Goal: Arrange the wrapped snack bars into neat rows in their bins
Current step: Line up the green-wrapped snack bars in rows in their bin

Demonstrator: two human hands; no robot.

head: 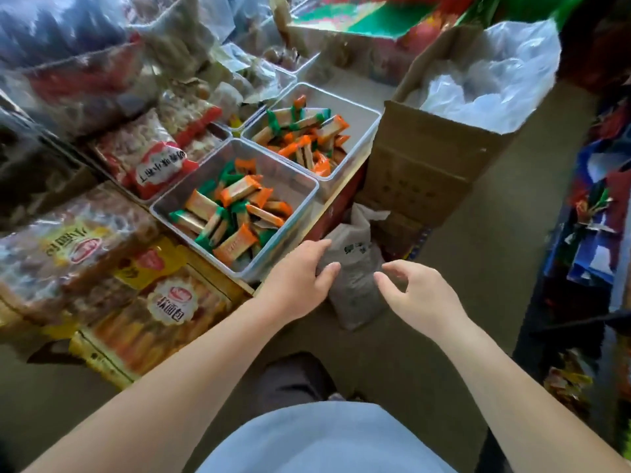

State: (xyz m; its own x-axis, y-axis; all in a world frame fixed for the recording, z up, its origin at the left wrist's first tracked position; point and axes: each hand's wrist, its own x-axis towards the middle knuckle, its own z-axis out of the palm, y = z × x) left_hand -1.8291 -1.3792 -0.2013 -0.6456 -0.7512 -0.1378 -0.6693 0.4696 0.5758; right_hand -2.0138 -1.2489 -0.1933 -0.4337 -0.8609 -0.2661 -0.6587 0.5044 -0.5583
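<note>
Grey sacking lies under both grips. The left grip [300,281] hangs relaxed over the top of a grey bag [355,285] on the floor, perhaps brushing it, though I cannot tell. The right grip [420,295] hovers just beside it with fingers loosely curled, and both grips are empty.

The likely trouble is the near bin [164,213], which sits at the front edge of the worktop [338,199], close to the left wrist. A careless reach could nudge it over that edge. The slick wrappers may also slide out of any row that is laid loosely.

That clear bin holds snack bars [235,213] in orange and green wrappers, heaped at all angles with no row formed. The far bin [372,114], touching it behind along the worktop's right edge, holds a similar jumble, and part of its floor is bare. Beside the worktop's right edge stands a cardboard box [426,165] with a crumpled plastic liner [491,83]; what is in it cannot be made out.
</note>
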